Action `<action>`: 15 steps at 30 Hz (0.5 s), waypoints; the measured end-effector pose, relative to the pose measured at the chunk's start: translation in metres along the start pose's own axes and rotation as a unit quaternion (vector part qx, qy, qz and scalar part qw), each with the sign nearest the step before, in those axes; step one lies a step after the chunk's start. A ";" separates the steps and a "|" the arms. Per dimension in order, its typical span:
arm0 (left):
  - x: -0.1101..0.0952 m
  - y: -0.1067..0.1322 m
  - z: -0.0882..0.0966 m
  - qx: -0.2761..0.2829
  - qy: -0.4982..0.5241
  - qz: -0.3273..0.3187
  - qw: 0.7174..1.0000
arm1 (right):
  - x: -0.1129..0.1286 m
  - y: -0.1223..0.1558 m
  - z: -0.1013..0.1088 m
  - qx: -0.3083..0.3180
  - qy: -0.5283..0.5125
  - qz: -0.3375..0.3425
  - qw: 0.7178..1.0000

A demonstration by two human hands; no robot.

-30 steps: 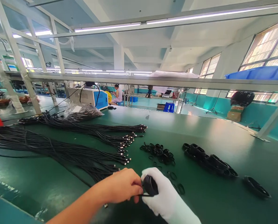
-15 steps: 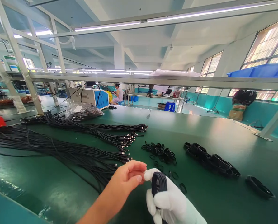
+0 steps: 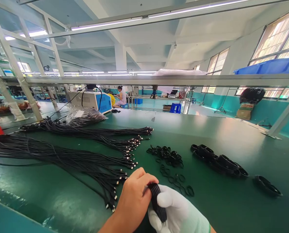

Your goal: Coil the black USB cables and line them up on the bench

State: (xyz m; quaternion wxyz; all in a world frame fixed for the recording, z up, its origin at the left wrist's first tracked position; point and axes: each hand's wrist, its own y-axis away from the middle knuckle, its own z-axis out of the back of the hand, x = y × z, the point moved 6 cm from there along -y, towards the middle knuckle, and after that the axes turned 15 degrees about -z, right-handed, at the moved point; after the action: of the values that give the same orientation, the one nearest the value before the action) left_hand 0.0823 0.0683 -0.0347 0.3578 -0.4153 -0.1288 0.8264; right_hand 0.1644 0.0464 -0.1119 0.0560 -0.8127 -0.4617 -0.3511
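Note:
Between both hands is a coiled black cable [image 3: 157, 202], wound into a tight bundle. My bare left hand [image 3: 136, 195] pinches its upper end with thumb and fingers. My right hand [image 3: 175, 207], in a white glove, grips the coil from the right side, thumb across it. Just beyond the hands lie small black rings [image 3: 168, 155], some heaped and some loose. Long black cables [image 3: 86, 158] with metal-tipped plugs stretch across the table to the left of my hands.
Finished-looking black coils [image 3: 219, 161] form a row on the right, with a single coil [image 3: 267, 186] nearer. A plastic bag [image 3: 84, 116] and a blue-and-white machine [image 3: 93, 101] stand at the back left. A metal shelf rail [image 3: 144, 80] crosses above the green table [image 3: 197, 129]. One person [image 3: 121, 97] sits far behind.
My left hand has moved right and closed on the coil's upper end. The coil has turned and dropped slightly in my right hand. The view has shifted a little.

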 end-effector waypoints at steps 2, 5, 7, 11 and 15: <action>0.002 0.001 0.000 -0.014 0.030 0.008 0.999 | 0.001 0.001 -0.003 0.003 -0.002 0.026 1.000; 0.005 0.003 0.001 -0.045 0.081 0.023 0.995 | -0.004 -0.001 0.001 0.007 0.010 0.038 0.999; 0.004 0.004 0.003 -0.062 0.091 0.017 0.994 | -0.008 -0.004 0.007 0.002 0.027 0.046 0.999; -0.001 -0.002 0.012 -0.056 0.023 0.013 0.998 | -0.003 -0.009 0.009 -0.005 0.030 0.071 0.997; 0.008 -0.014 0.024 0.019 0.011 0.041 0.999 | 0.010 -0.008 -0.003 0.007 -0.022 0.081 0.996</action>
State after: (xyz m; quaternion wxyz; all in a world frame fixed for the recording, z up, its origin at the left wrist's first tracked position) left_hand 0.0672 0.0858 -0.0181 0.3327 -0.4228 -0.0920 0.8379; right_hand 0.1593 0.0565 -0.1054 0.0798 -0.8545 -0.3974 -0.3248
